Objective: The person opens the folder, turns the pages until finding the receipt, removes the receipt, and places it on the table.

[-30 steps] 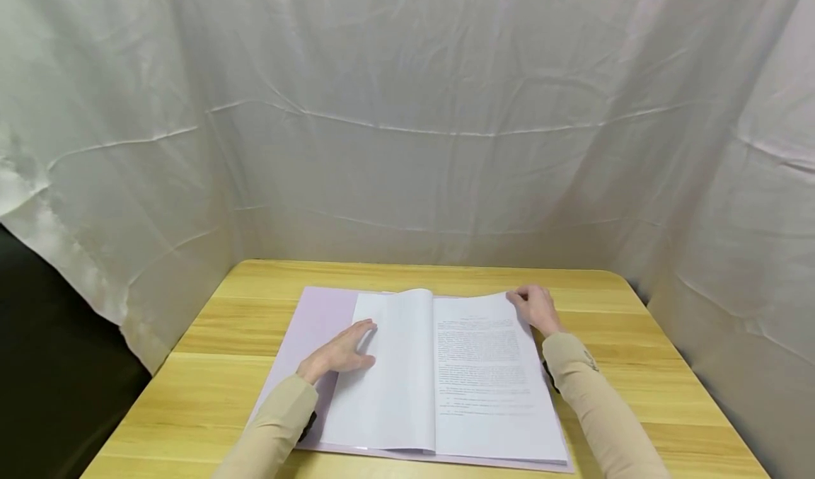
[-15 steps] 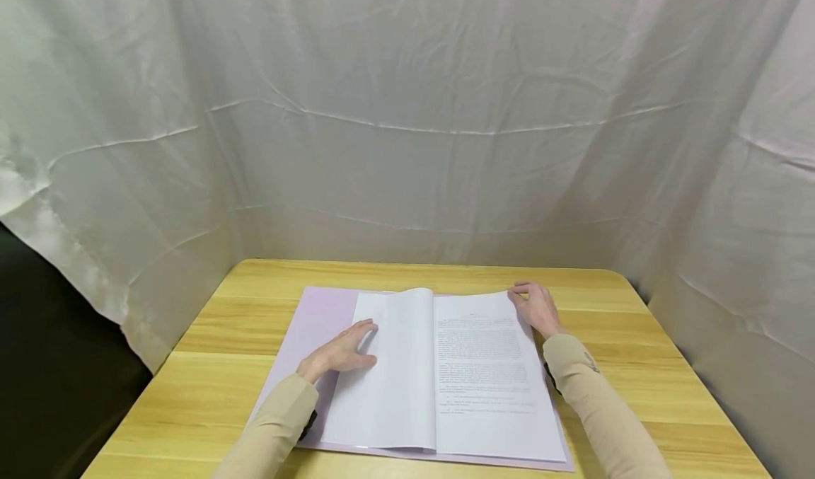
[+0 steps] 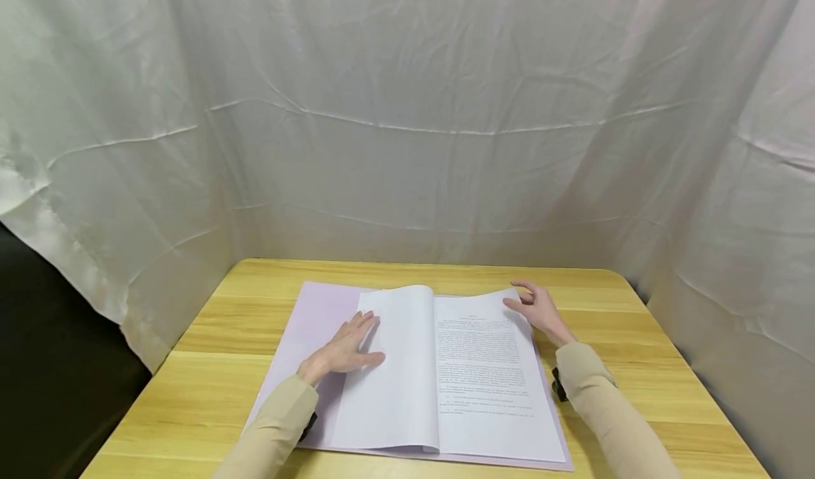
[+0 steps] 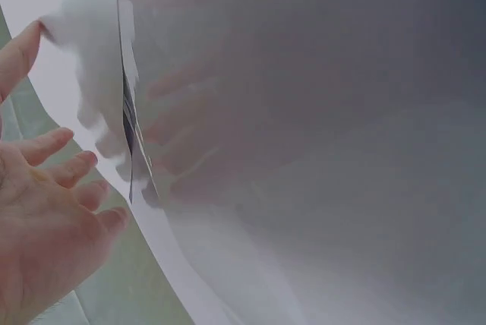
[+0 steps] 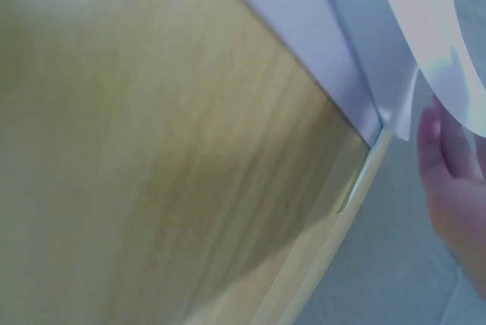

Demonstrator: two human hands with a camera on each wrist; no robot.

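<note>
A lilac folder (image 3: 313, 323) lies spread on the wooden table with printed sheets in it. My left hand (image 3: 345, 348) rests, fingers spread, on the blank left page (image 3: 397, 394). At the upper right corner of the printed right page (image 3: 484, 433), my right hand (image 3: 540, 314) pinches the paper. In the right wrist view the lifted page (image 5: 425, 29) curves up over the fingers of the right hand (image 5: 456, 203), and the thumb is hidden. The left wrist view has the left hand (image 4: 53, 226) beside pale paper (image 4: 319, 211), its thumb touching the sheet.
Bare wood of the table (image 3: 637, 394) surrounds the folder. Grey curtains (image 3: 407, 146) hang behind and at both sides. A dark area (image 3: 51, 351) shows at the lower left, beyond the table's edge.
My right forearm has shifted a little to the right, and the page corner stands higher. The left hand has slid slightly up and right, its fingers wider apart.
</note>
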